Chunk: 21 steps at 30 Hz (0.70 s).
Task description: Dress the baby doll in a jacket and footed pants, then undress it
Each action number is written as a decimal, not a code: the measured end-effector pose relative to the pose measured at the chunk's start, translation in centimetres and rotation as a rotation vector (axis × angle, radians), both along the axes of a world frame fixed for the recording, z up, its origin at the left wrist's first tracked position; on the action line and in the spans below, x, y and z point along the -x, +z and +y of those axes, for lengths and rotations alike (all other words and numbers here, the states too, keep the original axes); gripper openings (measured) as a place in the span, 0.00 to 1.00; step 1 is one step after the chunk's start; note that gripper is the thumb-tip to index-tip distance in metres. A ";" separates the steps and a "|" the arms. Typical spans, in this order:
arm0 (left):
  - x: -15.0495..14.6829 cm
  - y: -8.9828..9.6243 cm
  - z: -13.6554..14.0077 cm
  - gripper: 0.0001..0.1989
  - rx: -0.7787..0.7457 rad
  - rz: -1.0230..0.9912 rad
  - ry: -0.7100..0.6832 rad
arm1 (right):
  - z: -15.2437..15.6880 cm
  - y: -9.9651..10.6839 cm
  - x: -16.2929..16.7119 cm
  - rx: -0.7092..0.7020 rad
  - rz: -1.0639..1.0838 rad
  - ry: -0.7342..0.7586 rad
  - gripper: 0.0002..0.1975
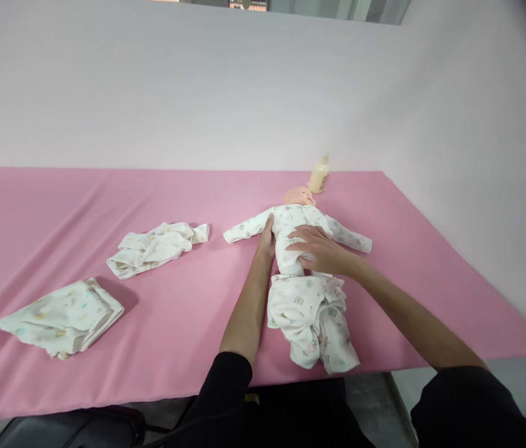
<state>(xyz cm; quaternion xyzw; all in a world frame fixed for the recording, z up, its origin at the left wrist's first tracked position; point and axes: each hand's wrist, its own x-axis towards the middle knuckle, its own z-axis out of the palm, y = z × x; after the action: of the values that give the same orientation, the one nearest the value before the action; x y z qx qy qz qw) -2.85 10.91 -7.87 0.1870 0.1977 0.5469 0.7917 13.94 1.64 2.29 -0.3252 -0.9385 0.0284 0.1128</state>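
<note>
A baby doll (291, 233) lies on its back on the pink-covered table, wearing a white printed top, with both sleeves stretched outward. White printed trousers (307, 302) cover its legs, which point toward me. My left hand (267, 239) holds the doll's side just below the armpit; its thumb shows along the torso, while the other fingers are hidden by the doll. Across the belly and the top's lower front lies my right hand (319, 250), its fingers spread and touching the cloth.
A crumpled white baby garment (158, 247) lies left of the doll. Nearer the front left is a folded printed cloth (64, 317). Behind the doll's head stands a pump bottle (319, 177). White walls (174, 93) border the table (188, 330) at back and right.
</note>
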 end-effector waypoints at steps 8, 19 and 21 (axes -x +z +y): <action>0.0 0.0 0.0 0.26 -0.013 -0.017 -0.013 | 3.9 -0.2 3.2 -0.153 -0.115 -0.066 0.12; -0.2 -0.3 0.5 0.16 -0.043 -0.020 0.043 | 8.4 -1.0 7.2 -0.181 -0.042 -0.522 0.13; -0.1 -0.2 0.1 0.19 -0.088 0.002 0.002 | 6.3 -0.6 6.5 -0.204 0.006 -0.475 0.14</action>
<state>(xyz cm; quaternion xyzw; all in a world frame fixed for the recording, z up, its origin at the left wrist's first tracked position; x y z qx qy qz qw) -2.74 10.99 -8.08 0.2218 0.1744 0.5558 0.7820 7.46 7.89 1.64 -0.5234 -0.8333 -0.0929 0.1515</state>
